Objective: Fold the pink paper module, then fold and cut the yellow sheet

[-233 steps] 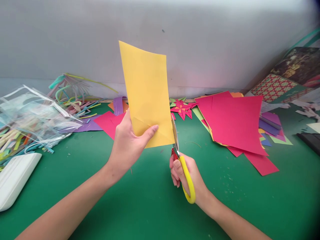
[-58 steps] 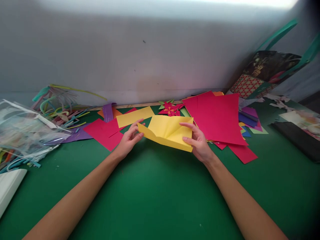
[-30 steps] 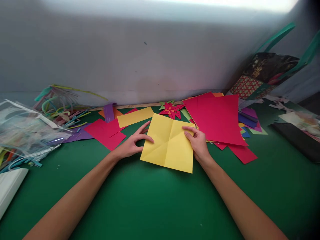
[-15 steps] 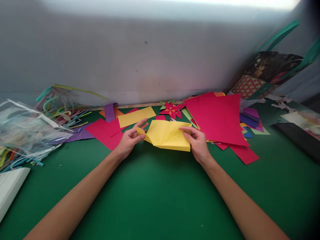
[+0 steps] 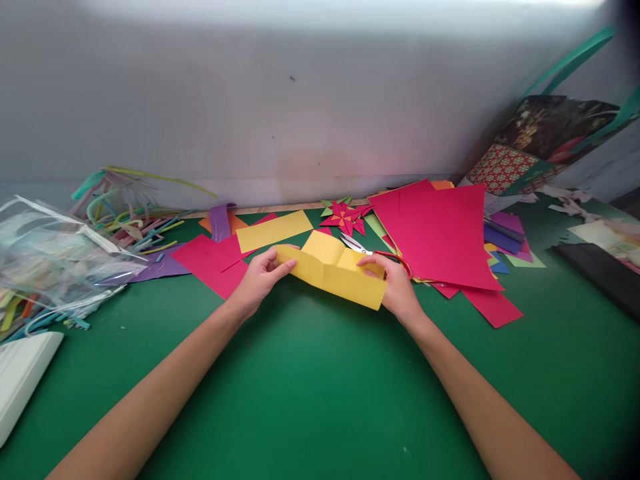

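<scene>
A creased sheet of yellow paper [image 5: 333, 270] is held up above the green table between both hands. My left hand [image 5: 263, 277] pinches its left end, thumb in front and fingers behind. At the right end, my right hand [image 5: 397, 287] is closed on the paper, with fingers over the upper edge. The sheet's near part stands up as a long band, and its far part bends back. Just behind the paper lie scissors [image 5: 356, 244] with red handles, partly covered by my right hand. Past them sits a red and green folded paper star [image 5: 345, 217].
Large red sheets [image 5: 435, 233] lie at the back right, near a patterned gift bag [image 5: 515, 160]. Red, purple and yellow paper [image 5: 275, 228] lies at the back left, beside a clear plastic bag [image 5: 65, 247] and several pipe cleaners [image 5: 143, 230]. A black flat object [image 5: 597, 277] is at the right.
The yellow paper has been turned and bent so that its near band now faces me. My left fingers have closed further on its end. More of the scissors shows behind it.
</scene>
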`<state>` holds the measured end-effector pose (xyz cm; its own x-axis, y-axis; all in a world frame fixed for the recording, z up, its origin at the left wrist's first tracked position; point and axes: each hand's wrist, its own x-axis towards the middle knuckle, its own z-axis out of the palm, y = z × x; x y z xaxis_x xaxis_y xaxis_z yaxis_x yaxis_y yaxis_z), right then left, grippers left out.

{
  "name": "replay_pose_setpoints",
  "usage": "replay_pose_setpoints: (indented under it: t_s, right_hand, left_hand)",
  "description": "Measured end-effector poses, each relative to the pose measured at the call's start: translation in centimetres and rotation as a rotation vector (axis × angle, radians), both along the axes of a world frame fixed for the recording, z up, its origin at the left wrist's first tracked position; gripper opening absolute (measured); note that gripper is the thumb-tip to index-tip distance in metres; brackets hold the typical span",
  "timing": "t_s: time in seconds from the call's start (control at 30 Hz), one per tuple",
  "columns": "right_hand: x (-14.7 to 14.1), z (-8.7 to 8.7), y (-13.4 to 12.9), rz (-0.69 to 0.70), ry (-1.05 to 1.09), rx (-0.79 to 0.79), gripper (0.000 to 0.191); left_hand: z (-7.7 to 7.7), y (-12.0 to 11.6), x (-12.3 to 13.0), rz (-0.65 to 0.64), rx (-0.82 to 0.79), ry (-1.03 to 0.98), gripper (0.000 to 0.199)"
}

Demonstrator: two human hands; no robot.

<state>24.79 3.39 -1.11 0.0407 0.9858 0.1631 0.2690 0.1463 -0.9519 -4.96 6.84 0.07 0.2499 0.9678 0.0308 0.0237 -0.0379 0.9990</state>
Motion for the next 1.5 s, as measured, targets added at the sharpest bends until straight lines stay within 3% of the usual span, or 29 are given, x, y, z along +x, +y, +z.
replay_pose_setpoints:
  t_s: [0.1,0.2,0.4,0.5,0.67,0.73,0.8,0.9,0.97,1.13,1.27,1.33,1.5]
  right_hand:
    - [-0.4,0.6,-0.2,-0.002,-0.153,0.138,0.019]
    - [-0.5,0.8,-0.4,0.064,-0.122,0.192,0.021]
    - [-0.1,1.1,-0.9,0.183,0.020,0.146,0.014]
    - [-0.5,1.3,-1.0,0.157,0.106,0.102,0.014]
    - [-1.3,1.1,-0.8,0.002,0.449,-0.087,0.086]
    - [-1.5,1.0,-0.7,-0.030,0.569,-0.158,0.098]
    - [-1.8,1.1,-0.8,0.007,0.650,-0.235,0.090]
    - [-2.3,1.4,-1.1,0.154,0.714,-0.322,0.060]
    - [-2.4,1.7,-1.3,0.232,0.737,-0.391,0.057]
    - [-1.4,2.2,-1.3,0.227,0.799,-0.515,0.041]
    - [-0.9,2.3,-1.3,0.286,0.740,-0.600,0.037]
    - [-0.9,2.2,-1.3,0.276,0.717,-0.590,0.042]
    - [-0.9,2.4,-1.3,0.179,0.774,-0.501,0.042]
  left_hand:
    - [1.0,-0.3,0.0,-0.019,0.081,0.106,0.033]
    - [1.4,-0.3,-0.2,-0.030,0.103,0.109,0.028]
    - [1.1,0.0,-0.8,-0.102,-0.001,-0.028,0.027]
    - [0.8,0.1,-1.0,-0.189,-0.068,-0.113,0.029]
    - [0.2,0.5,-1.2,-0.043,0.036,-0.081,0.024]
    - [0.1,0.5,-1.0,0.019,0.136,-0.056,0.016]
    - [0.1,0.4,-0.7,0.084,0.215,-0.084,0.013]
    - [0.7,-0.1,-0.1,0.160,0.292,-0.142,0.013]
    - [1.3,-0.5,0.1,0.157,0.325,-0.136,0.013]
    - [3.2,-1.0,-0.6,-0.059,0.383,-0.035,0.013]
    - [4.9,-1.2,-1.4,-0.141,0.456,0.041,0.006]
    - [5.8,-1.2,-1.9,-0.203,0.521,0.106,0.003]
    - [7.4,-1.4,-3.0,-0.308,0.626,0.330,0.016]
